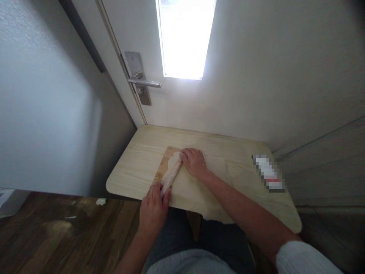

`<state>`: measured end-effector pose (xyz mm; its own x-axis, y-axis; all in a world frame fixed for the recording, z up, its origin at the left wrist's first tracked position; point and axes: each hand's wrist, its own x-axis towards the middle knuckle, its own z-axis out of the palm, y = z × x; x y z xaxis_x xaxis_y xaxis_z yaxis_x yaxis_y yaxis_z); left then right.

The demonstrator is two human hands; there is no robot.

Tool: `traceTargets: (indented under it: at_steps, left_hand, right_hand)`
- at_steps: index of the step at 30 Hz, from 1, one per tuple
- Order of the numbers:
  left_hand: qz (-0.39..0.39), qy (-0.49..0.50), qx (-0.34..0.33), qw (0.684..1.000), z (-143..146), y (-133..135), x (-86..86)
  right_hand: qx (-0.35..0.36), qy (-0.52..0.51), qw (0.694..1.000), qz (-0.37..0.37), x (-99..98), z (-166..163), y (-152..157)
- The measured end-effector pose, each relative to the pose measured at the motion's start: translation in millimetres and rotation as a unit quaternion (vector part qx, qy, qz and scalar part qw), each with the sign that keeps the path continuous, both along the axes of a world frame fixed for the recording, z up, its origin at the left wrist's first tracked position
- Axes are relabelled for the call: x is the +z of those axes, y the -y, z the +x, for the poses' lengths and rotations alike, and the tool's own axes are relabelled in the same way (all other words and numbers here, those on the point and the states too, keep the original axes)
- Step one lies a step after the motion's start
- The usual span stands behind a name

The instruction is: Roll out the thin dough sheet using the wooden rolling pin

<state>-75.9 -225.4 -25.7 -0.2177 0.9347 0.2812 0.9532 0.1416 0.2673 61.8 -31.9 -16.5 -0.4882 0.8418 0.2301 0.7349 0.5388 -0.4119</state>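
A pale cream cloth [205, 190] lies spread on a small light wooden table [137, 163] and hangs over its near edge. The cloth's left side is rolled into a tube [172, 173] on top of a wooden board [164, 161]. My left hand [154, 209] is closed around the near end of the roll. My right hand [194, 161] presses its curled fingers on the far end of the roll.
A blurred-out white and red object [268, 173] lies at the table's right side. A white door with a metal lever handle [144, 83] and a bright window panel [185, 38] stands behind the table. Dark wooden floor [57, 228] with small scraps lies to the left.
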Motion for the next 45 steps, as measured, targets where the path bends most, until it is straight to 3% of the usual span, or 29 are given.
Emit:
traceTargets:
  at_steps: [6,11,18,23,29,34,40,45]
  left_hand:
    - [-0.036,0.059,-0.029,0.997,-12.3,-21.1,9.5]
    - [-0.050,0.087,-0.071,0.992,-26.3,-59.4,13.9]
    - [-0.076,-0.024,-0.128,0.989,-34.0,-111.8,20.6]
    - [-0.059,-0.095,-0.085,0.990,-23.2,-106.8,23.4]
    - [-0.008,-0.043,-0.058,0.997,3.5,-71.0,23.7]
    - [-0.006,-0.039,-0.074,0.996,25.9,-56.0,18.2]
    - [-0.024,-0.091,-0.099,0.991,21.7,-85.0,14.0]
    - [-0.029,-0.122,-0.146,0.981,15.8,-120.0,18.5]
  right_hand:
    - [-0.047,-0.004,0.999,-0.011,-4.7,17.7,-8.0]
    - [-0.112,0.010,0.994,0.003,-13.1,37.0,-5.4]
    - [-0.156,0.040,0.987,0.015,-9.1,56.8,0.6]
    - [-0.153,0.070,0.985,0.028,-5.5,66.2,19.3]
    - [-0.012,0.097,0.995,0.024,-3.4,76.0,44.4]
    - [-0.033,0.097,0.994,0.029,-5.9,76.5,47.7]
    - [-0.093,0.076,0.991,0.055,-14.1,71.4,45.5]
    - [-0.167,0.074,0.983,0.030,-12.2,66.2,35.9]
